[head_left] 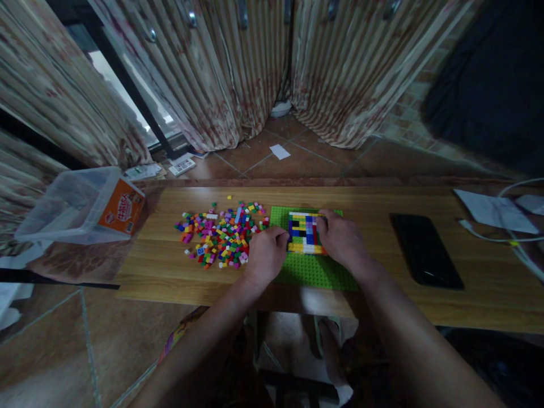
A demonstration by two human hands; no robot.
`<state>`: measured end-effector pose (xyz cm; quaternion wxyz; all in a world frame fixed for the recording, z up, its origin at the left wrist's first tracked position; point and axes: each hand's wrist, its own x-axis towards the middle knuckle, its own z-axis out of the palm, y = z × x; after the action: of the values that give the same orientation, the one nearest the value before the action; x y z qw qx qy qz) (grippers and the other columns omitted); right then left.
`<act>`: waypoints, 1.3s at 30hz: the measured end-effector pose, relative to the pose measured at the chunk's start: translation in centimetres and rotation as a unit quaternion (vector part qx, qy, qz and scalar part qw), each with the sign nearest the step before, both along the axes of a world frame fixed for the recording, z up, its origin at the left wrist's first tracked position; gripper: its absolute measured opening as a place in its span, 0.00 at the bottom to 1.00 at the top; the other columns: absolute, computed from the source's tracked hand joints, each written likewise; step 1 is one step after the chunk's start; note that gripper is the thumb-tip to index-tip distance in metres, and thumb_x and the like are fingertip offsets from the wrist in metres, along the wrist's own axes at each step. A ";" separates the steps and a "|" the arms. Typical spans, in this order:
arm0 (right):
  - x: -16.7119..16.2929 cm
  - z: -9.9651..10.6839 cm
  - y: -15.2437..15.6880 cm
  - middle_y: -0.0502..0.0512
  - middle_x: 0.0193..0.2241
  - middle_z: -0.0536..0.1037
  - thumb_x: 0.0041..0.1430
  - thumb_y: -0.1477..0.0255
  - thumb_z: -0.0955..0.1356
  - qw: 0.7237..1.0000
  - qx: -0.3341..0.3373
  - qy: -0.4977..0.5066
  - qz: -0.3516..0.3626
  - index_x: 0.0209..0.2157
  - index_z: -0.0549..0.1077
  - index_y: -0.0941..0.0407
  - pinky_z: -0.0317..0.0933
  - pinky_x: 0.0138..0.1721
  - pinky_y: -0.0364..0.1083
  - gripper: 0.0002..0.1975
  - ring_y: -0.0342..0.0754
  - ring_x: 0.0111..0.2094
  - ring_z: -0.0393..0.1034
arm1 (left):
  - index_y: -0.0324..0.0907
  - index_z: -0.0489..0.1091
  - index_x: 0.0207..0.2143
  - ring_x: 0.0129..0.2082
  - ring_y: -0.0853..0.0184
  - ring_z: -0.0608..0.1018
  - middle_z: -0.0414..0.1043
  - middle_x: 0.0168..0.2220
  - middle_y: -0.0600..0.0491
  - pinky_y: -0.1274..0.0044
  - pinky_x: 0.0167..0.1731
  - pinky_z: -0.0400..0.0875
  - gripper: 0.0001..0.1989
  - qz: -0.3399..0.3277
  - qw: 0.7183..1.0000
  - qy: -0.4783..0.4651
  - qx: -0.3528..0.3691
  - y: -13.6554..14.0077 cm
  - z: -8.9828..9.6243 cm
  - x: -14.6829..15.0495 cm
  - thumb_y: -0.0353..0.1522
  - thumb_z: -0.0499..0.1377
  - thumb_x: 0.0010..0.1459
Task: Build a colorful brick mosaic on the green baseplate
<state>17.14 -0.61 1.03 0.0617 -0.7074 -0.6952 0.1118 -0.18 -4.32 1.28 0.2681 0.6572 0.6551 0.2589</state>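
Note:
A multicoloured block of toy building bricks (pixel 302 233) sits over a green baseplate (pixel 317 272) on the bench. My left hand (pixel 267 254) is closed, with thumb and fingertips against the left edge of the brick build. At the opposite edge, my right hand (pixel 341 238) has its fingers curled round the build's upper right side. Part of that side is hidden behind the fingers. Just left of the baseplate spreads a heap of loose bricks (pixel 232 241) in many colours, partly touching my left hand.
The wooden bench (pixel 157 272) runs across the view. To the right lie a black phone (pixel 426 250), white paper (pixel 495 211) and a white cable (pixel 484 233). A clear plastic bin (pixel 72 209) with an orange label stands beyond the left end. Curtains (pixel 229 73) hang behind.

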 end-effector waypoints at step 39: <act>-0.1 0.2 -0.1 0.63 0.42 0.80 0.69 0.65 0.54 1.000 0.001 -0.004 0.000 0.52 0.70 0.58 0.62 0.40 0.48 0.21 0.54 0.40 0.75 | 0.41 0.75 0.32 0.35 0.65 0.81 0.81 0.33 0.51 0.76 0.37 0.75 0.02 0.020 0.997 -0.075 0.011 0.9 -1.4 -0.2 0.29 0.62 0.56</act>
<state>17.01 -0.75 1.25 0.0594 -0.7081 -0.6953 0.1079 -0.37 -3.39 -0.10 0.3036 0.6260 0.6430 0.3200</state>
